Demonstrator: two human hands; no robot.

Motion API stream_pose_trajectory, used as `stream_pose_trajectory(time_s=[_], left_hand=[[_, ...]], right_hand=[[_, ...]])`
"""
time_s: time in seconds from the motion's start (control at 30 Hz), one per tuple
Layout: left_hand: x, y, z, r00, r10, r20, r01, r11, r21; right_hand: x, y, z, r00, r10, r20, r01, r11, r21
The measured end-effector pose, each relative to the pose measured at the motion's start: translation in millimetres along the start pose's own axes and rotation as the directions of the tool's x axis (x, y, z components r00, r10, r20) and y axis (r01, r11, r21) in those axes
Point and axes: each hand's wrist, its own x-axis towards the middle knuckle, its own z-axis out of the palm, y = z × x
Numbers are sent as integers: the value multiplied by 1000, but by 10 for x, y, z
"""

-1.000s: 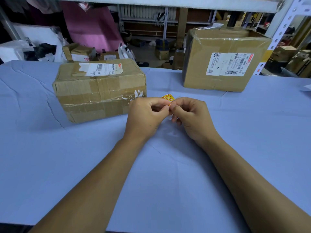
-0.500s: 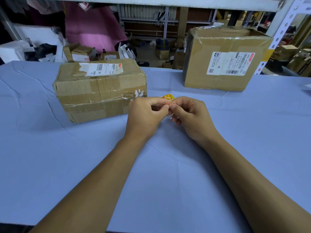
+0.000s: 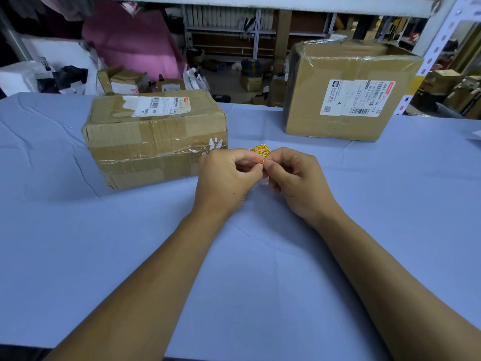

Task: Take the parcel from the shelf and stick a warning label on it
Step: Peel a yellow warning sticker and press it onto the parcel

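A taped cardboard parcel [image 3: 153, 138] with a white shipping label on top lies on the blue table [image 3: 78, 256], left of centre. Just right of its near corner, my left hand [image 3: 226, 178] and my right hand [image 3: 299, 181] meet above the table. Both pinch a small yellow and red warning label [image 3: 260, 149] between thumbs and fingertips. Most of the label is hidden behind my fingers; only its upper edge shows.
A larger cardboard box [image 3: 348, 92] with a white barcode label stands at the back right of the table. A white metal shelf upright [image 3: 440, 35] rises at the right. Behind the table lie smaller boxes [image 3: 122, 79], white foam and pink sheeting.
Both hands stay together on the label, with only slight finger movement. The parcels have not moved.
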Motion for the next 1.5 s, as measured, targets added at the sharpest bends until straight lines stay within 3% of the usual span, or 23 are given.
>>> stream_pose_trajectory(time_s=[0.73, 0.97, 1.5], left_hand=[[3, 11, 15, 998, -38, -48, 38, 999, 13], [13, -24, 4, 993, -62, -102, 67, 997, 41], [-189, 88, -141, 953, -294, -71, 269, 932, -242]], right_hand=[[0, -1, 25, 1000, -15, -24, 13, 998, -66], [-3, -6, 14, 997, 37, -70, -41, 997, -62], [-242, -105, -175, 938, 134, -319, -208, 955, -211]])
